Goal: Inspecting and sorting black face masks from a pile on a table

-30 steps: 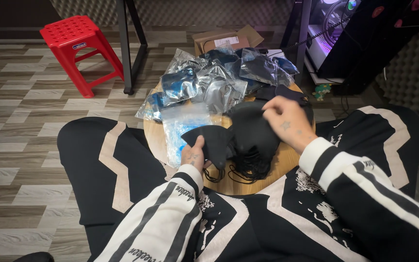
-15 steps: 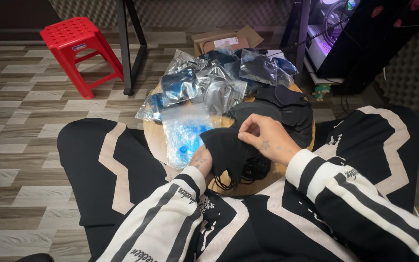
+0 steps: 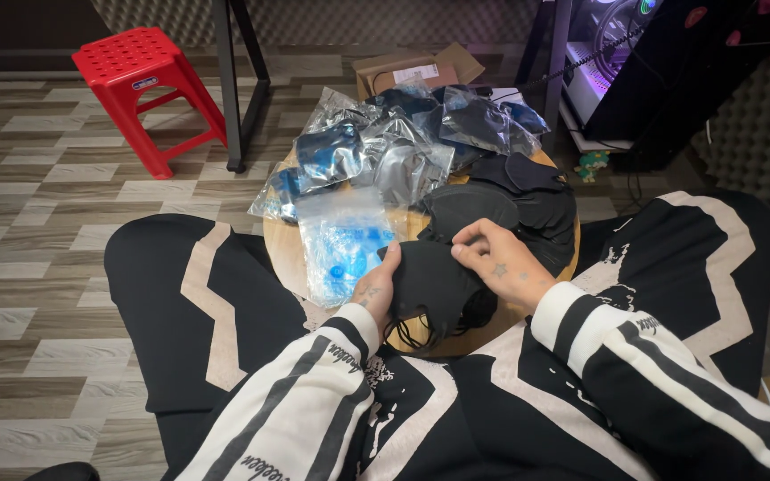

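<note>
Wooden and round, the small table (image 3: 289, 254) sits between my knees, and I place everything else by it. Beyond its far edge the floor (image 3: 46, 205) is laid in grey wood-look planks, where a red plastic stool (image 3: 149, 89) stands well off to the far left and an open cardboard box (image 3: 416, 69) lies just behind the table. On the table's far half a heap of clear plastic bags (image 3: 385, 147) holds dark and blue items. On the table's right side lies a pile of black face masks (image 3: 514, 200), loose and overlapping. At the left of the table top, a clear bag with blue contents (image 3: 340, 245) lies flat. At the table's near edge I hold one black mask (image 3: 434, 281) over the wood, its thin ear loops hanging down. My left hand (image 3: 378, 289) grips the mask's left edge, thumb on top, fingers curled beneath. My right hand (image 3: 501, 267) pinches the mask's upper right edge between thumb and forefinger, the other fingers loosely bent.
</note>
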